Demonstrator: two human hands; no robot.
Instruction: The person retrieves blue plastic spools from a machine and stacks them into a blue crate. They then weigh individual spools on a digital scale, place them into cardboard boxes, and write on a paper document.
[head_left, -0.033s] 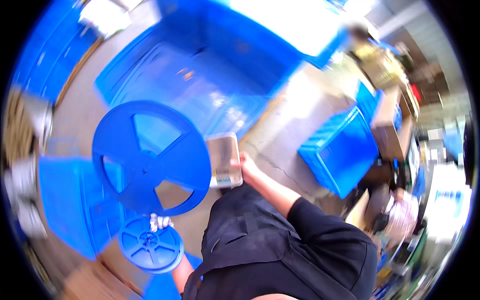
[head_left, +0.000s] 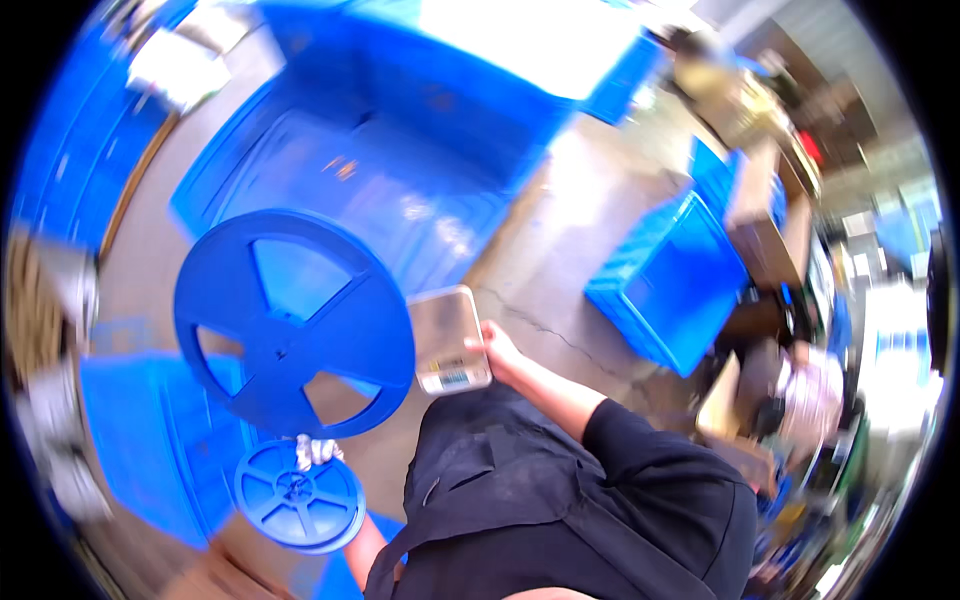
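My left hand (head_left: 318, 451), in a whitish glove, is closed over the top edge of a small blue plastic reel (head_left: 297, 490) with a spoked centre. More than one flange shows at its rim. Just beyond the fingers is a much larger blue reel (head_left: 282, 352) with wide cut-outs, seen flat-on; whether the same hand also supports it, I cannot tell. My bare right hand (head_left: 497, 352) is closed on the right edge of a flat digital scale (head_left: 446, 325) with a metal-looking plate and a small display at its near end. The scale's left edge lies close to the large reel.
A big open blue bin (head_left: 350, 150) stands ahead, with small orange marks inside. Another blue bin (head_left: 683, 285) is to the right, beside cardboard boxes (head_left: 765, 215). At the left are a blue container (head_left: 150, 430) and stacked blue crates (head_left: 75, 160). Farther right, the clutter is blurred.
The view has shifted slightly; the bins ahead and at right have moved left in the picture, and the scale sits a little lower. Both hands keep their holds.
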